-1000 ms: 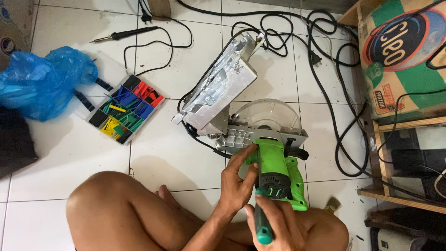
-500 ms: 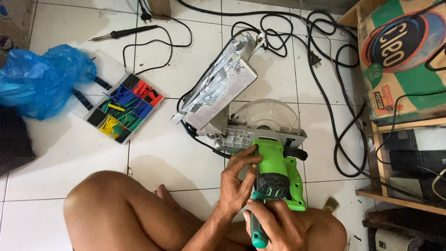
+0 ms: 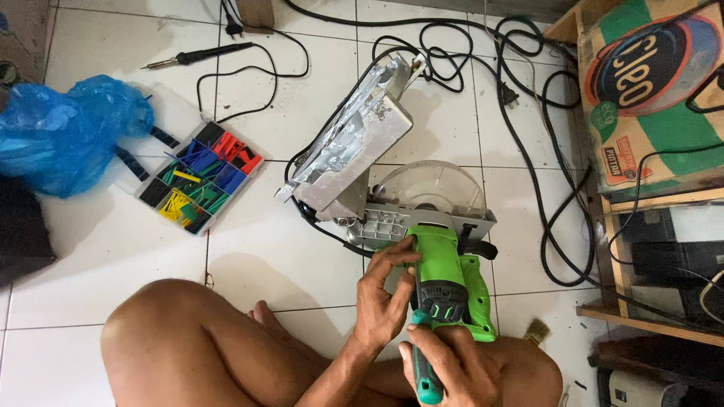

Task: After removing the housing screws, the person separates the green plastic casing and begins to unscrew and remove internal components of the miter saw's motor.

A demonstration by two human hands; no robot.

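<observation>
White floor tiles fill the frame, with a green circular saw lying at lower centre on its side, its metal base plate tilted up toward the upper centre and black cables looped across the upper right. At bottom centre, the left hand rests against the saw's green motor housing with fingers spread apart, while the right hand is clamped around a green-handled screwdriver whose shaft points up into the housing. Left of centre lies a clear compartment box of coloured pieces, beside a blue plastic bag at the left edge, with a soldering iron at upper left.
</observation>
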